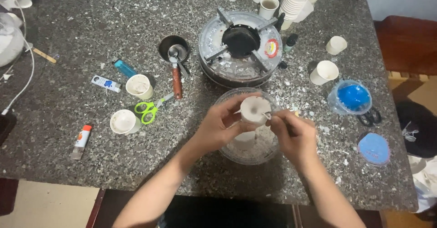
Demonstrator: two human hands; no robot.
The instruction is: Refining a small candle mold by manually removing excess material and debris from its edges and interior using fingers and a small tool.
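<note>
Head view: the left hand (221, 127) grips a small white cup (254, 110), tilted with its mouth toward the camera, directly above a clear plastic bowl (232, 151) holding white flakes. The right hand (293, 133) pinches a thin stick (267, 115) whose tip touches the cup's rim. The bowl rests on the speckled grey surface (68, 23), just in front of a round gas stove (240, 46). Green-handled scissors (147, 109) lie to the left, a blue-filled container (351, 97) to the right.
</note>
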